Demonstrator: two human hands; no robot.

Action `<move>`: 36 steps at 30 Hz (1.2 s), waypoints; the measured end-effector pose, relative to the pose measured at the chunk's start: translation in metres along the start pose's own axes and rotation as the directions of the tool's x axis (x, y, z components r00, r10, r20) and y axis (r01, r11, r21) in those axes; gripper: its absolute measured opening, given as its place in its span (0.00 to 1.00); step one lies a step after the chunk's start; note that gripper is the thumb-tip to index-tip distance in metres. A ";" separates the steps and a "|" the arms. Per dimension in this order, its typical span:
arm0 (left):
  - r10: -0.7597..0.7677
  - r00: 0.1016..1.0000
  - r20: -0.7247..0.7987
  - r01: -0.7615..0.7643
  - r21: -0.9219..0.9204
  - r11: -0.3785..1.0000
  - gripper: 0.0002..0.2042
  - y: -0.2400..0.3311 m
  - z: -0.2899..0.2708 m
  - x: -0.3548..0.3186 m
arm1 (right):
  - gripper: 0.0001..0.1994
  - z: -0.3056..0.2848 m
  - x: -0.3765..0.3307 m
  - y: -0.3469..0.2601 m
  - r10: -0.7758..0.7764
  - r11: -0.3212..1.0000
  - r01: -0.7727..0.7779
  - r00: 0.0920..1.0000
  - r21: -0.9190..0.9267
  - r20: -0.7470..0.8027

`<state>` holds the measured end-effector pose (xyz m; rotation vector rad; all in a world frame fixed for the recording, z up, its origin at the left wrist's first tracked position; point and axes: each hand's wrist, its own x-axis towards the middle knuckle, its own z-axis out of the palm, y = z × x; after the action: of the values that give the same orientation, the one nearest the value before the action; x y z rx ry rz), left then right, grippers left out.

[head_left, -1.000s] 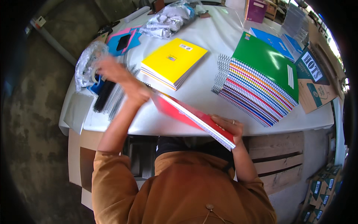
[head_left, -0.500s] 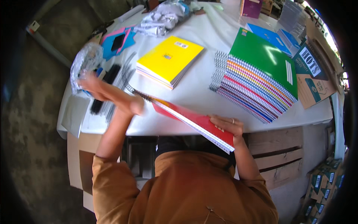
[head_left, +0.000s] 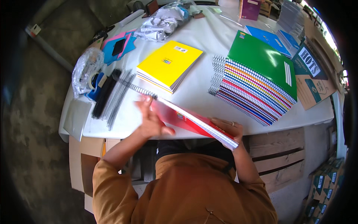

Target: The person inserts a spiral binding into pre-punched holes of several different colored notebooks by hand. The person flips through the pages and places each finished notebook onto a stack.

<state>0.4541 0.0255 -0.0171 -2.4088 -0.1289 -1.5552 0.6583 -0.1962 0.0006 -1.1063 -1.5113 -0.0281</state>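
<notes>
A red notebook is tilted on edge at the table's near side, its white page edges facing up. My right hand grips it near its right end, with a ring on one finger. From the notebook's left end sticks out a dark spiral coil, partly threaded along the spine. My left hand is beside that end, fingers spread and slightly blurred; it appears to hold nothing. Left of it lie loose black spiral coils and grey wire coils. Beyond the notebook rests a stack of yellow notebooks.
A tall stack of spiral notebooks with a green cover stands at right, by cardboard boxes. At left are a clear plastic bag, a blue tape dispenser and a phone. A bag of crumpled material lies behind.
My left hand has come right from above the loose coils to the notebook's left end. Less of the coil now sticks out. The right hand still holds the notebook, which has shifted slightly.
</notes>
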 end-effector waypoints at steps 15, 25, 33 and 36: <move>-0.088 0.965 0.245 0.120 -0.120 0.985 0.15 -0.012 -0.021 0.112 | 0.11 -0.002 -0.021 0.009 0.486 0.846 -0.453 0.872 0.282 -0.054; -0.425 0.866 0.261 0.493 -0.316 0.811 0.15 -0.001 -0.002 0.124 | 0.08 -0.017 0.006 0.002 0.515 0.756 -0.463 0.857 0.462 0.016; -0.035 0.974 -0.222 0.034 -0.005 0.999 0.40 -0.017 0.013 0.106 | 0.17 -0.015 0.011 -0.010 0.183 0.978 -0.191 0.979 0.082 0.096; 0.000 0.997 0.079 0.014 -0.171 0.985 0.48 0.008 0.022 0.016 | 0.17 -0.008 0.012 -0.019 0.123 0.992 -0.124 0.992 0.024 0.034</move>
<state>0.4820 0.0225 -0.0123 -2.6050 -0.0195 -1.5322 0.6547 -0.2036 0.0230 -1.1823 -1.4658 0.0949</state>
